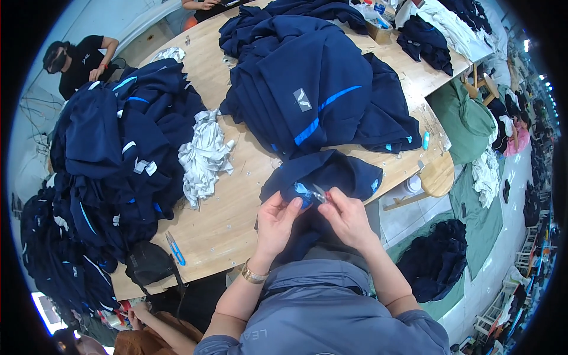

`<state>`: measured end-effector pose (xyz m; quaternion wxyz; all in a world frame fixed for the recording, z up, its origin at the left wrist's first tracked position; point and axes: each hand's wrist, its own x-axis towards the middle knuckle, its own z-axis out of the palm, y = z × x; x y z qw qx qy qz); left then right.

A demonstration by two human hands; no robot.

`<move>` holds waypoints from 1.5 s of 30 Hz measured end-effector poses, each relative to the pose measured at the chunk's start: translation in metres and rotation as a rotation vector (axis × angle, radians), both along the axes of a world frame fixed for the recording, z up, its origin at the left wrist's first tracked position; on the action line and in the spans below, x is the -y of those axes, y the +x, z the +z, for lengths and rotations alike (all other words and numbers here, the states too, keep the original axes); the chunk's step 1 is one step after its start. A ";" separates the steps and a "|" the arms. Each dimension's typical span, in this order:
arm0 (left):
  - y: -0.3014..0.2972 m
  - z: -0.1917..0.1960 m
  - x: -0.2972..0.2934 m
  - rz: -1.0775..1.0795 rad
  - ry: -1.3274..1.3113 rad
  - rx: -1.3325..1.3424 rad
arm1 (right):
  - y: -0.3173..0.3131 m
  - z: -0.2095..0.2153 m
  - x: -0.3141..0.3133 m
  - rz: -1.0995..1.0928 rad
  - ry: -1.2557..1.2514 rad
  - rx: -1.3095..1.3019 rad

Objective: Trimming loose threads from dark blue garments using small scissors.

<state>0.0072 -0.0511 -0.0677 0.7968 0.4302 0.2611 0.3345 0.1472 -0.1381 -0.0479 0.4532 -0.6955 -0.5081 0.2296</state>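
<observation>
A navy garment (334, 168) lies gathered at the table's near edge and hangs down toward my lap. My left hand (277, 220) pinches a bunched part of it, beside a light blue patch (303, 193). Close on the right, my right hand (348, 218) is closed around small thread snips (319, 194) with metal blades and a bit of red. The blades point left, at the pinched cloth; whether they touch it I cannot tell.
A large navy garment pile (296, 71) covers the table (228, 219) ahead. More navy garments (97, 136) are heaped left, beside white cloth strips (204, 157). Blue-handled snips (176, 249) and a black cap-like item (148, 263) lie near left. Another person (89, 62) works far left.
</observation>
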 end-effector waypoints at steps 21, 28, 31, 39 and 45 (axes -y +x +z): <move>0.000 -0.005 -0.001 0.055 0.216 -0.173 | -0.007 -0.005 -0.008 0.047 0.011 0.180; -0.002 0.002 0.000 0.052 0.273 -0.193 | -0.008 -0.005 -0.006 0.070 -0.004 0.104; 0.000 0.001 0.000 0.051 0.194 -0.169 | -0.005 -0.016 -0.006 0.077 0.010 -0.195; -0.008 -0.001 -0.005 0.053 0.167 -0.267 | 0.009 -0.027 -0.031 -0.085 0.105 -0.383; -0.010 -0.004 -0.009 0.070 0.206 -0.237 | 0.018 -0.034 -0.063 0.099 0.234 0.244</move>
